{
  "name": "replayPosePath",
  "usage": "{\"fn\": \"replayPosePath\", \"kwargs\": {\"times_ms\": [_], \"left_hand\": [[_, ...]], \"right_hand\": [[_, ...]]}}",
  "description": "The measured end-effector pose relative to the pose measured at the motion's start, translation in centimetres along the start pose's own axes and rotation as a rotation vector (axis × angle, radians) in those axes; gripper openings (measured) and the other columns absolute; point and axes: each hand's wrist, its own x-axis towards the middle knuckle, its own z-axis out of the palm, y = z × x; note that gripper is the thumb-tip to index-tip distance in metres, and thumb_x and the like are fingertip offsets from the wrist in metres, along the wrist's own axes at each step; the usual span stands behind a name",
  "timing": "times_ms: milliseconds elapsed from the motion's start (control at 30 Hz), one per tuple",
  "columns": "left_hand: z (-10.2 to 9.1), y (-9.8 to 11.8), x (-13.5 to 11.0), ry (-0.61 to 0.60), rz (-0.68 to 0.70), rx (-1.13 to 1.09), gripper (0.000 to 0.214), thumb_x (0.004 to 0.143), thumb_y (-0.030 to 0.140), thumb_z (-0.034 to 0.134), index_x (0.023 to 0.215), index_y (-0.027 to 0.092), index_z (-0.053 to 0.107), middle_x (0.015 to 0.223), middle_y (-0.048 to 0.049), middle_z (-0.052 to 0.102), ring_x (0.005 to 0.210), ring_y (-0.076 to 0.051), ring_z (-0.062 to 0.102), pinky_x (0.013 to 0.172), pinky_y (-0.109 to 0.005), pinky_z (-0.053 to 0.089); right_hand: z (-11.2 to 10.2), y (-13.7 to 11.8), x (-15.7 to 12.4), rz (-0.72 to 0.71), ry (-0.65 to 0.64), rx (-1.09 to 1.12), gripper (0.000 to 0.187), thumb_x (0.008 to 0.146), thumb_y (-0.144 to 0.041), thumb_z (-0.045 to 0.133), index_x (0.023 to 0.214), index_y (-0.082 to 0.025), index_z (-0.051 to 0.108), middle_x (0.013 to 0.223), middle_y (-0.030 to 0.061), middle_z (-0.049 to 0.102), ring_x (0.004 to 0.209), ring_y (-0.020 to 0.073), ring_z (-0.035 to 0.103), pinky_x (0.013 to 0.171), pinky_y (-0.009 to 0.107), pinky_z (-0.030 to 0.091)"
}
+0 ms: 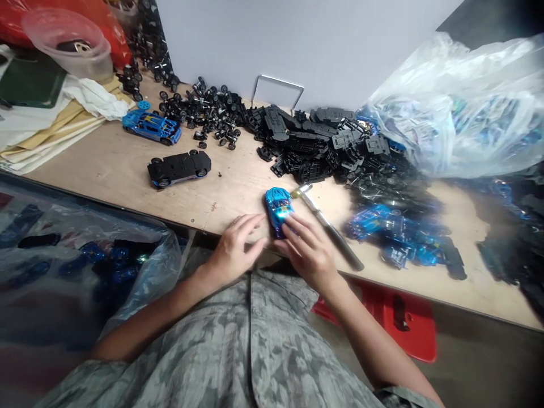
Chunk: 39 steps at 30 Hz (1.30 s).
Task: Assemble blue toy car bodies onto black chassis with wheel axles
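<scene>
A shiny blue toy car (279,205) stands near the front edge of the wooden table. The fingers of my right hand (309,249) are on its near end and right side, with the thumb partly hidden. Just left of the car, my left hand (240,246) is open with fingers and thumb apart, holding nothing. A hammer (325,218) with a dark handle lies right of the car, its head close to the car's side.
Black plastic chassis parts (306,139) and wheel axles (199,110) are heaped behind. An upside-down toy car (178,168) and a blue car (152,126) lie left. Blurred blue bodies (395,229) sit right, near a clear plastic bag (471,113). A lined bin (140,249) holds cars below left.
</scene>
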Motion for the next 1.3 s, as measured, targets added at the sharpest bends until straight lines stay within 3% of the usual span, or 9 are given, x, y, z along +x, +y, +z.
{"fn": "replayPosePath", "kwargs": {"times_ms": [167, 267, 433, 633, 833, 967, 1067, 1167, 1300], "left_hand": [[-0.9, -0.1, 0.1, -0.006, -0.076, -0.046, 0.043, 0.093, 0.018, 0.063, 0.136, 0.013, 0.06, 0.125, -0.0149, 0.07, 0.095, -0.017, 0.069, 0.089, -0.034, 0.062], [-1.4, -0.2, 0.1, -0.005, -0.126, -0.087, 0.042, 0.093, 0.019, 0.063, 0.135, 0.013, 0.062, 0.126, -0.0147, 0.071, 0.095, -0.017, 0.07, 0.089, -0.034, 0.062], [-1.2, -0.4, 0.1, -0.016, -0.282, -0.317, 0.044, 0.092, 0.026, 0.067, 0.135, 0.014, 0.063, 0.135, -0.016, 0.069, 0.109, -0.02, 0.072, 0.095, -0.034, 0.062], [-1.8, 0.2, 0.1, -0.054, -0.449, -0.509, 0.054, 0.087, 0.032, 0.074, 0.136, 0.011, 0.062, 0.137, -0.0184, 0.068, 0.116, -0.023, 0.072, 0.102, -0.039, 0.06], [-2.8, 0.8, -2.6, -0.387, -0.702, -0.571, 0.046, 0.087, 0.047, 0.077, 0.115, 0.011, 0.075, 0.101, -0.0133, 0.081, 0.092, -0.024, 0.078, 0.087, -0.037, 0.063], [-0.8, 1.1, -3.5, -0.36, -0.813, -0.981, 0.053, 0.081, 0.054, 0.082, 0.113, 0.012, 0.075, 0.113, -0.0132, 0.079, 0.108, -0.023, 0.074, 0.104, -0.038, 0.055], [0.6, 1.8, -3.1, -0.265, -0.933, -1.237, 0.05, 0.076, 0.056, 0.085, 0.095, 0.011, 0.076, 0.094, -0.0099, 0.079, 0.091, -0.018, 0.075, 0.096, -0.035, 0.059], [1.2, 2.3, -2.5, -0.203, -0.934, -1.217, 0.048, 0.071, 0.052, 0.09, 0.087, 0.01, 0.074, 0.08, -0.0056, 0.076, 0.076, -0.015, 0.072, 0.083, -0.031, 0.062], [1.1, 2.3, -2.4, -0.22, -0.901, -0.982, 0.055, 0.074, 0.059, 0.084, 0.093, 0.009, 0.073, 0.078, -0.0075, 0.077, 0.069, -0.018, 0.074, 0.07, -0.03, 0.064]], "right_hand": [[-3.6, 1.7, 1.4, 0.103, -0.205, 0.169, 0.054, 0.095, -0.03, 0.072, 0.147, -0.028, 0.056, 0.149, 0.0155, 0.06, 0.135, 0.0292, 0.062, 0.108, 0.052, 0.058], [-4.3, 2.6, 0.9, 0.063, -0.284, 0.081, 0.049, 0.095, -0.032, 0.072, 0.143, -0.03, 0.06, 0.14, 0.0142, 0.063, 0.125, 0.0274, 0.067, 0.101, 0.048, 0.061], [-2.3, 2.1, -0.2, 0.036, -0.154, 0.005, 0.041, 0.097, -0.022, 0.068, 0.138, -0.025, 0.063, 0.119, 0.0126, 0.066, 0.1, 0.0199, 0.071, 0.081, 0.034, 0.064], [-0.6, 0.6, -0.8, 0.02, -0.023, -0.101, 0.04, 0.097, -0.018, 0.067, 0.136, -0.022, 0.062, 0.108, 0.0124, 0.067, 0.09, 0.0183, 0.067, 0.073, 0.03, 0.061], [0.2, -2.0, -1.6, 0.05, 0.036, -0.152, 0.049, 0.095, -0.02, 0.07, 0.143, -0.019, 0.058, 0.1, 0.0118, 0.066, 0.082, 0.0186, 0.065, 0.069, 0.028, 0.059], [0.8, -3.8, -1.6, 0.059, 0.069, -0.152, 0.05, 0.096, -0.021, 0.068, 0.145, -0.018, 0.055, 0.094, 0.0098, 0.065, 0.074, 0.0173, 0.062, 0.064, 0.027, 0.056], [1.3, -4.8, -1.6, 0.062, 0.073, -0.152, 0.051, 0.098, -0.021, 0.065, 0.147, -0.017, 0.051, 0.092, 0.0098, 0.065, 0.072, 0.0175, 0.061, 0.062, 0.027, 0.055], [1.4, -5.5, -1.9, 0.074, 0.044, -0.148, 0.052, 0.099, -0.022, 0.064, 0.148, -0.015, 0.049, 0.096, 0.0119, 0.066, 0.076, 0.0188, 0.063, 0.065, 0.029, 0.058], [0.4, -5.4, -2.0, 0.112, -0.011, -0.015, 0.042, 0.1, -0.019, 0.062, 0.142, -0.018, 0.055, 0.097, 0.0104, 0.067, 0.08, 0.0179, 0.067, 0.066, 0.028, 0.06]]}}
